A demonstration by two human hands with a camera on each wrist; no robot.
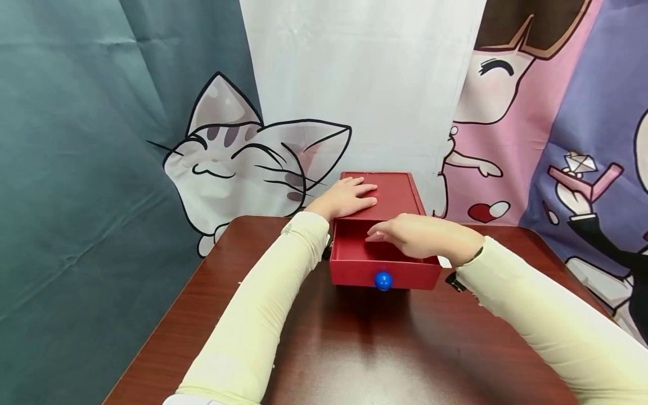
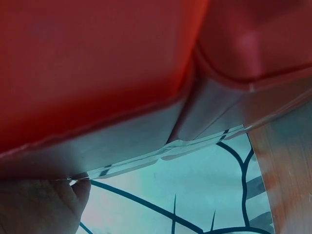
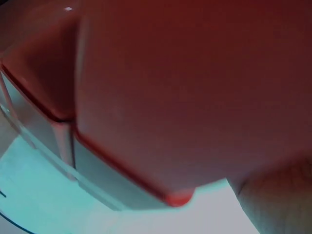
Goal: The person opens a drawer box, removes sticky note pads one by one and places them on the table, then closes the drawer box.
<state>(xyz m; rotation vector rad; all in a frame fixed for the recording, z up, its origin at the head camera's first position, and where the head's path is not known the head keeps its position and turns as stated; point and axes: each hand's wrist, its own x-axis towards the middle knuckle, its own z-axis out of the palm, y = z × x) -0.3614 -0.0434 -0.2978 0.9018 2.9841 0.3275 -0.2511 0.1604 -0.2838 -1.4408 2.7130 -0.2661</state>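
Note:
A red box [image 1: 395,191] stands at the back of the table, its red drawer [image 1: 354,274] pulled out toward me. On the drawer's front is a round blue knob [image 1: 383,280]. My left hand [image 1: 346,198] rests with spread fingers on the box's top, near its left side. Over the open drawer hovers my right hand [image 1: 422,235], its fingers loosely bent and dipping inside; I see nothing between them. Part of the drawer's floor is hidden behind this hand. The left wrist view shows the red box wall [image 2: 97,58] close up; the right wrist view shows another red panel [image 3: 185,87].
The brown wooden table [image 1: 354,349] reaches toward me, with its left edge slanting away. Behind it hangs a cloth backdrop [image 1: 364,84] with a cartoon cat and figures. Dark straps circle both wrists beside the drawer.

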